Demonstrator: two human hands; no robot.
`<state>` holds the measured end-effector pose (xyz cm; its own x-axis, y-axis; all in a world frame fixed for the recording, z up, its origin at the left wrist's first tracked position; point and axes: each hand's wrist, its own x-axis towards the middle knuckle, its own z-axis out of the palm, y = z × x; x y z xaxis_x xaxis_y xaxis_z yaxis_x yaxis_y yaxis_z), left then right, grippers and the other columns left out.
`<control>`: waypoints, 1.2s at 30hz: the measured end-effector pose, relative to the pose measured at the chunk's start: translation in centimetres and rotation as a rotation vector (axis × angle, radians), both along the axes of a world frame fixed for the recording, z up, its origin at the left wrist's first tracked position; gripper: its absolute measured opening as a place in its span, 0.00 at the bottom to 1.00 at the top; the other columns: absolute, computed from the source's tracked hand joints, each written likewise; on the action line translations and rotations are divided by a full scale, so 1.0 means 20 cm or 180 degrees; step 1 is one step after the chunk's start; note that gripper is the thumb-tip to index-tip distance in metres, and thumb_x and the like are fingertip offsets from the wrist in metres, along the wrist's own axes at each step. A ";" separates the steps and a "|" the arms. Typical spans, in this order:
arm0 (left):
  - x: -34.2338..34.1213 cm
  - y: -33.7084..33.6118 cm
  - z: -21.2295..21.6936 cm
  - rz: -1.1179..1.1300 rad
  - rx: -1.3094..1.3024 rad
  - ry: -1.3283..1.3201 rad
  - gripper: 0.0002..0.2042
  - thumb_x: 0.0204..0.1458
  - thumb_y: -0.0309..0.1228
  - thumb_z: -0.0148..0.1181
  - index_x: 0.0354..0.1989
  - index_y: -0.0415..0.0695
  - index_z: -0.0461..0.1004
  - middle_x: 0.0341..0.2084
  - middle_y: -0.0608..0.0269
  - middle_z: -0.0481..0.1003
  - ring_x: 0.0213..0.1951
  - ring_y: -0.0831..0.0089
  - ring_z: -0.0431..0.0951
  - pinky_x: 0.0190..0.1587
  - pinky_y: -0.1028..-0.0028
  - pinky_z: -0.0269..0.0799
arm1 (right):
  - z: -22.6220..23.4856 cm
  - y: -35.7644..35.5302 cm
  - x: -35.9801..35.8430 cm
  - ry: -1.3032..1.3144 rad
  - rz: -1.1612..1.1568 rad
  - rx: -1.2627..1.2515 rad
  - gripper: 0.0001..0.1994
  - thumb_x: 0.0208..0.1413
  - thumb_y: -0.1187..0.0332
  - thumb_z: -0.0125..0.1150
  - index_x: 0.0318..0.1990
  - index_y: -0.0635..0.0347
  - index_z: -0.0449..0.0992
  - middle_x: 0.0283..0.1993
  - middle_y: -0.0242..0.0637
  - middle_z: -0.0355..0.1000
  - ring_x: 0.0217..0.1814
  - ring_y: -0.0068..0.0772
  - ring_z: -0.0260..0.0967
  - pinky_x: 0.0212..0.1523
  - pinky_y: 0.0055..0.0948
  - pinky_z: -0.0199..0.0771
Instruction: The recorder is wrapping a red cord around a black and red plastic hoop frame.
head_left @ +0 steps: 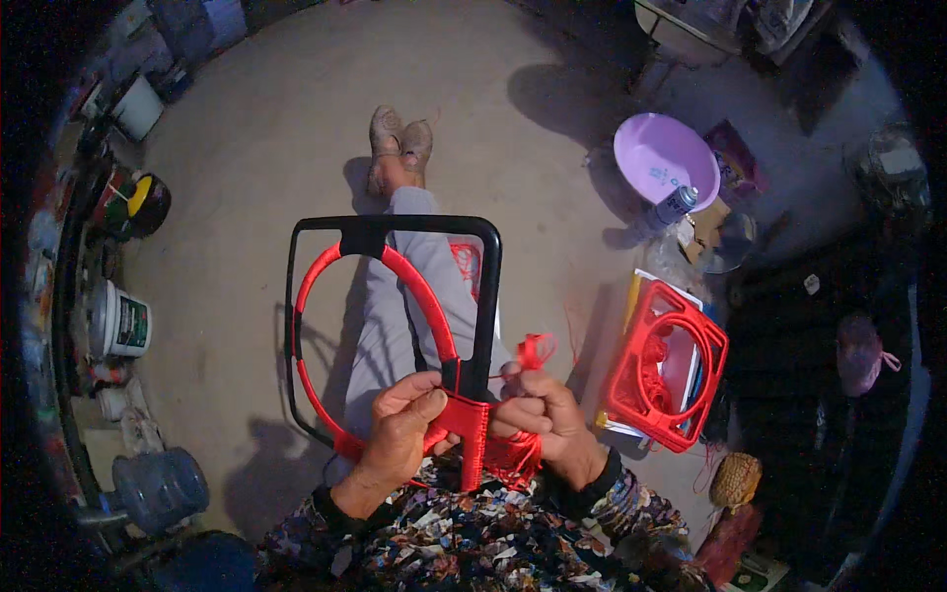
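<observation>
Person here's got a black frame partly wrapped in red cord, around mid-view. Left hand's grip is pinching its red-wrapped lower right part; right hand's grip is closed on a loose strand. Red frame sits mid-right.

Worn are a dark, multicoloured patterned top with black cuffs, grey trousers and brownish shoes.
</observation>
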<state>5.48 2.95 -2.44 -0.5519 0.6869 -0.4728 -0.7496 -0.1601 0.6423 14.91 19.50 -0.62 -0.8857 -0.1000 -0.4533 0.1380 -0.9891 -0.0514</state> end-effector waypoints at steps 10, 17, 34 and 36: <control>0.00 0.02 0.02 -0.0027 -0.0150 -0.0034 0.12 0.55 0.29 0.52 0.46 0.38 0.68 0.29 0.59 0.76 0.19 0.75 0.73 0.15 0.81 0.63 | -0.11 0.14 0.07 -0.0748 0.0281 0.2702 0.08 0.57 0.63 0.52 0.35 0.59 0.68 0.17 0.21 0.50 0.16 0.14 0.46 0.16 0.18 0.45; -0.01 0.01 0.02 -0.0044 -0.0033 0.0038 0.13 0.56 0.30 0.52 0.47 0.37 0.68 0.28 0.60 0.76 0.19 0.76 0.73 0.15 0.81 0.62 | 0.03 0.06 0.09 -0.0636 -0.0109 0.3048 0.12 0.57 0.59 0.53 0.32 0.59 0.67 0.23 0.27 0.62 0.22 0.19 0.58 0.23 0.20 0.57; 0.01 0.00 0.00 0.0022 0.0057 0.0172 0.13 0.55 0.30 0.53 0.46 0.36 0.68 0.29 0.60 0.75 0.20 0.77 0.73 0.17 0.81 0.65 | -0.14 -0.04 0.15 -0.0842 0.1596 0.1381 0.13 0.58 0.61 0.53 0.40 0.62 0.72 0.30 0.32 0.74 0.31 0.20 0.72 0.33 0.21 0.76; 0.01 0.00 0.01 0.0149 0.0010 0.0128 0.14 0.54 0.31 0.54 0.46 0.36 0.69 0.29 0.60 0.75 0.20 0.77 0.73 0.17 0.81 0.65 | -0.08 -0.08 0.14 -0.0562 0.1549 0.2036 0.13 0.58 0.61 0.53 0.41 0.62 0.73 0.32 0.31 0.73 0.33 0.20 0.71 0.35 0.20 0.72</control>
<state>5.72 3.02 -2.15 -0.6020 0.6612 -0.4476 -0.7148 -0.1965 0.6712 17.65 17.99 -2.25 -0.7201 -0.1295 -0.6817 0.6028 -0.6033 -0.5222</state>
